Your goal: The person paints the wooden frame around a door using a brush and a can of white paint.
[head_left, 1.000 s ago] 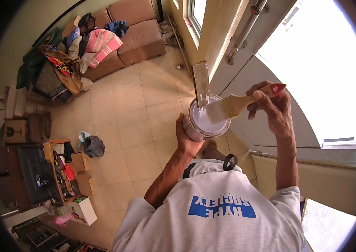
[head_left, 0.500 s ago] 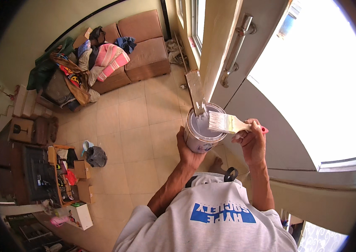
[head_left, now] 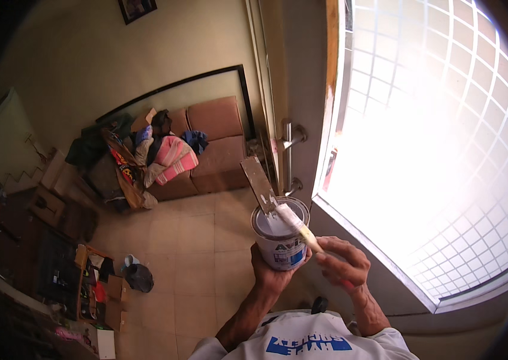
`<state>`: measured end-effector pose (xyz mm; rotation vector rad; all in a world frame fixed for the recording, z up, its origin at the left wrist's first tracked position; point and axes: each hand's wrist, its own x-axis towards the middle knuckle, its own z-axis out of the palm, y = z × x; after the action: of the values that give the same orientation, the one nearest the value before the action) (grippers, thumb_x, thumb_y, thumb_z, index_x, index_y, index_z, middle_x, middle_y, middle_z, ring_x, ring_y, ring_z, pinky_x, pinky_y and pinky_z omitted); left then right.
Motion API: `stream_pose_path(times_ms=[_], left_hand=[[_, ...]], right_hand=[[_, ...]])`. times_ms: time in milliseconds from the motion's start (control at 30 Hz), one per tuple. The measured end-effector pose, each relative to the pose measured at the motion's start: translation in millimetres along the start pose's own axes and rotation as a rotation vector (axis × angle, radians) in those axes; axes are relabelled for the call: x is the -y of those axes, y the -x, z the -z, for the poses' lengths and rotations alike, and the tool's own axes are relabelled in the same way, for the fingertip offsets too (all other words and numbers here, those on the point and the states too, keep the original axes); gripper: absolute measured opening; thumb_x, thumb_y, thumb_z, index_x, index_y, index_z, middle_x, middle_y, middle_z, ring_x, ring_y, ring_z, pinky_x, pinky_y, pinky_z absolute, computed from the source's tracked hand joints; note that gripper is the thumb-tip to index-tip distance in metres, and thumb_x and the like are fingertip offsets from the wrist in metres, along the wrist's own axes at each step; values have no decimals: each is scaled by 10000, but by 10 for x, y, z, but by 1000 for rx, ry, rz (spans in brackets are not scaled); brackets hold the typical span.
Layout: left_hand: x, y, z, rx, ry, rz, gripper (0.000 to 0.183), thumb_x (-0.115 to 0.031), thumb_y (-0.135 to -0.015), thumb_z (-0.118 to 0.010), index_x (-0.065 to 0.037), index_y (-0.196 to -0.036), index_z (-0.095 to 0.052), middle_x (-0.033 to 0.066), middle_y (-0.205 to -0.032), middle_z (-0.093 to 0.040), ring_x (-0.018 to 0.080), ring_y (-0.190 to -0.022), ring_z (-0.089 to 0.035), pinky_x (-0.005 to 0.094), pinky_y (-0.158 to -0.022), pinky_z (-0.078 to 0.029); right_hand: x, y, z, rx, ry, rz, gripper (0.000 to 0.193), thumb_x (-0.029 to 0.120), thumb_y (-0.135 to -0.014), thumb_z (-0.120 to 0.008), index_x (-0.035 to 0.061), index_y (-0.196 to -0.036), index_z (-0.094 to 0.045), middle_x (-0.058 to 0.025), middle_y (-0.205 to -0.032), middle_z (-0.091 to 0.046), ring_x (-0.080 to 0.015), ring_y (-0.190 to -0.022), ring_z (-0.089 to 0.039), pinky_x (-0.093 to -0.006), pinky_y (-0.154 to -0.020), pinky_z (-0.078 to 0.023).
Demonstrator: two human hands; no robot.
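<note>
A round paint can (head_left: 282, 257) of pale paint rests in my left hand (head_left: 267, 277), whose fingers wrap round its lower side. From the can's mouth a flat wooden stick (head_left: 258, 182) with paint smears leans up to the left. My right hand (head_left: 345, 263) is closed on the handle of a paintbrush (head_left: 290, 216). The brush lies slantwise over the can's right rim, its whitened bristles near the stick. Whether the bristles touch the rim or the stick I cannot tell.
To my right stands a door with a metal pull handle (head_left: 288, 156), beside a bright opening with a white grille (head_left: 386, 66). Far off, clothes and cloths lie heaped on a brown sofa (head_left: 221, 162). A black bag (head_left: 140, 278) and an open box of items are on the left.
The view has tilted up toward the wall and doorway. The brush has turned from lying nearly level to slanting, bristles up and left, with its handle toward me. Both hands keep their hold.
</note>
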<state>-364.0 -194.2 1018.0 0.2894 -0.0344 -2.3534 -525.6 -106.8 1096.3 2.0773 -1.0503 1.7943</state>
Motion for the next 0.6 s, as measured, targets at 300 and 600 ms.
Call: stream_pose_path(times_ms=[300, 600], left_hand=[[50, -213, -475, 206, 21, 16, 745, -600, -923, -494, -78, -1454, -465, 200, -1382, -539, 391, -1274, -534, 615, -1052, -429], [-124, -204, -479, 234, -15, 46, 787, -599, -900, -567, -75, -1472, -434, 226, -1385, -522, 394, -1295, -514, 607, -1067, -420]], right_hand=[[-77, -447, 243, -106, 213, 149, 328, -33, -770, -756, 36, -1090, -746, -203, -1121, -703, -322, -994, -741, -415, -881, -618], [-634, -1508, 400, -537, 326, 144, 321, -120, -837, -694, -4, -1135, -724, -155, -982, -736, -177, -864, -728, -291, -687, -566]])
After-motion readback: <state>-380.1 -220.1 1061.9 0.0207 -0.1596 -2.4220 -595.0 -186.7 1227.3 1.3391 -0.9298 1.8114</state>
